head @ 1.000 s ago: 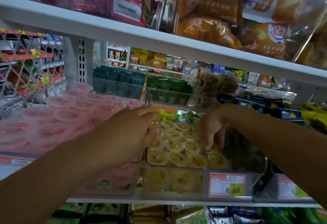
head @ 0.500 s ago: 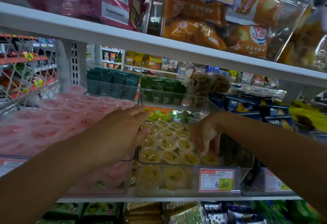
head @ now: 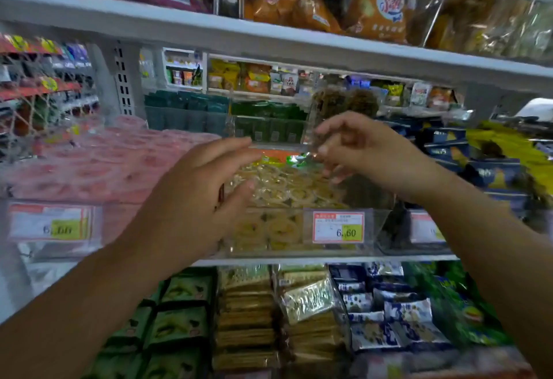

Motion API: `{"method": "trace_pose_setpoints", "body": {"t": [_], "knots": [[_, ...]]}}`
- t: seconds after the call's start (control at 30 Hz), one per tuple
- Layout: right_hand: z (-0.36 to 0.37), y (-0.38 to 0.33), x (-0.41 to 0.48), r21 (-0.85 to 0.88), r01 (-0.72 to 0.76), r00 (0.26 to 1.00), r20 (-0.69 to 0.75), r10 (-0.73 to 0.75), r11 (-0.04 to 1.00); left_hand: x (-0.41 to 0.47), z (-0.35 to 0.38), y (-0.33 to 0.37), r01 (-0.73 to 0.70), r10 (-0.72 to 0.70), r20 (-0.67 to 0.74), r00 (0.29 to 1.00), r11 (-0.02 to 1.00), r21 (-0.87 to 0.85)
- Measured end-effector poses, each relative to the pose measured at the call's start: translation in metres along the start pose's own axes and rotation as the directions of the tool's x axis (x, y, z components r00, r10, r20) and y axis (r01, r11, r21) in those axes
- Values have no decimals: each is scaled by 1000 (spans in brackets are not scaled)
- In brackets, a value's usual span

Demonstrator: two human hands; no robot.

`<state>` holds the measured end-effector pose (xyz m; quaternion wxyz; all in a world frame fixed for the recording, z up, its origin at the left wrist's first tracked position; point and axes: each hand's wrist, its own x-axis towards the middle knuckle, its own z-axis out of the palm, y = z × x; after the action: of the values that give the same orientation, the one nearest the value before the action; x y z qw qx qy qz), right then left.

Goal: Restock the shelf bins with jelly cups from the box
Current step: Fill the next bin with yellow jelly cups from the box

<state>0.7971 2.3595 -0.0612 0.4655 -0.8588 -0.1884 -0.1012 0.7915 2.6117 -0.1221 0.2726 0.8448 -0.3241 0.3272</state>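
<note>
Hovering above the middle clear bin [head: 375, 229] on the shelf [head: 329, 259], the left hand [head: 203, 199] is spread flat, fingers straight and pointing right, holding nothing. The right hand [head: 362, 154] hangs over the bin's far right corner with its fingers curled downward. Motion blur hides whether they pinch anything, so I cannot tell. The two hands are near each other but apart.

The yellow jelly cups [head: 284, 184] lie packed in rows inside the middle bin, below both hands, and more show through its front wall. A red-edged price tag [head: 338, 227] reading 6.60 sits on that wall. Just left, a neighbouring bin is heaped with pink jelly cups [head: 89, 169]. Dark green packets [head: 185, 112] stand at the far side.
</note>
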Motion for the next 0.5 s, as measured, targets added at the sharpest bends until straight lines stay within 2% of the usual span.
{"method": "trace_pose_setpoints", "body": {"t": [0.03, 0.07, 0.1, 0.13, 0.2, 0.23, 0.27, 0.33, 0.37, 0.43, 0.47, 0.5], "knots": [[5, -3, -29, 210, 45, 999, -20, -42, 977, -19, 1, 12, -42, 41, -32, 999, 998, -53], [12, 1, -58, 391, 48, 998, 24, -62, 919, -41, 5, 24, -72, 69, -34, 997, 991, -110], [21, 9, -86, 512, -17, 988, 142, -65, 859, -66, 15, 32, -79, 82, 7, 997, 983, -166], [32, 27, -111, 561, -132, 955, 294, -47, 817, -93, 27, 37, -53, 74, 85, 994, 973, -224], [67, 81, -153, 460, -390, 822, 564, 77, 798, -155, 66, 37, 128, -22, 329, 944, 944, -305], [93, 113, -175, 368, -519, 744, 639, 196, 771, -188, 87, 33, 273, -102, 485, 868, 915, -296], [123, 144, -198, 290, -651, 660, 674, 333, 702, -220, 111, 27, 397, -166, 636, 754, 887, -238], [182, 200, -240, 204, -843, 501, 634, 589, 497, -278, 153, 12, 507, -245, 825, 510, 860, -59], [207, 225, -261, 212, -899, 431, 588, 685, 384, -302, 171, 6, 542, -276, 875, 399, 840, 17], [249, 267, -300, 268, -949, 283, 510, 812, 163, -343, 195, -3, 636, -337, 909, 244, 764, 112], [265, 281, -316, 256, -962, 218, 498, 840, 98, -359, 203, -7, 682, -381, 901, 208, 716, 146], [279, 294, -329, 228, -971, 180, 486, 855, 75, -375, 207, -10, 716, -415, 899, 142, 670, 196]]}}
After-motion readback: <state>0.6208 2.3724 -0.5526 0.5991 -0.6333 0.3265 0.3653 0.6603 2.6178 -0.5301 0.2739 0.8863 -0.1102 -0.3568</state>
